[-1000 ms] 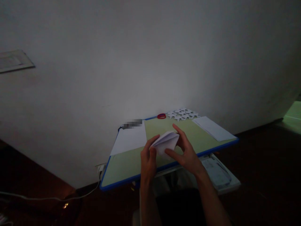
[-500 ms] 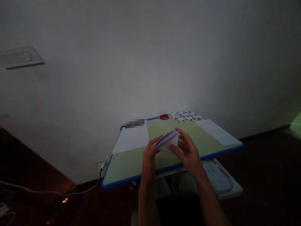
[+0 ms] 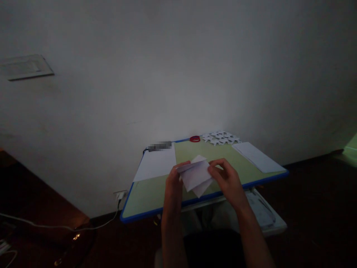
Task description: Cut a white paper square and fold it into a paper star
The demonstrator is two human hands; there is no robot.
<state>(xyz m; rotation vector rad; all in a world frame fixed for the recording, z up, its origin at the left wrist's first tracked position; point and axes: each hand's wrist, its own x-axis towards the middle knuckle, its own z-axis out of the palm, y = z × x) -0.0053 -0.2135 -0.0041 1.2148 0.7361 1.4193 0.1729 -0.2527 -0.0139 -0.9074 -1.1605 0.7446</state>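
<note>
A piece of folded white paper [image 3: 196, 175] is held up above the front part of the green tabletop [image 3: 147, 197]. Its layers are partly spread, with one corner pointing down and another up. My left hand [image 3: 175, 176] grips its left edge. At the right edge, my right hand [image 3: 225, 178] pinches the paper between thumb and fingers. Both hands are closed on the same piece, and some of its left side is hidden behind the left fingers.
White sheets lie at the left [image 3: 156, 163] and right [image 3: 258, 156] of the table. Along the back are red-handled scissors [image 3: 195, 139], several folded paper pieces [image 3: 221, 137] and a blurred dark object [image 3: 160, 146]. Below the right edge sits an open drawer [image 3: 262, 212]. A plug [image 3: 120, 195] is in the wall.
The paper has opened from a narrow folded shape into spread layers with corners showing above and below. My right hand has moved slightly right and down; my left hand shifted slightly left.
</note>
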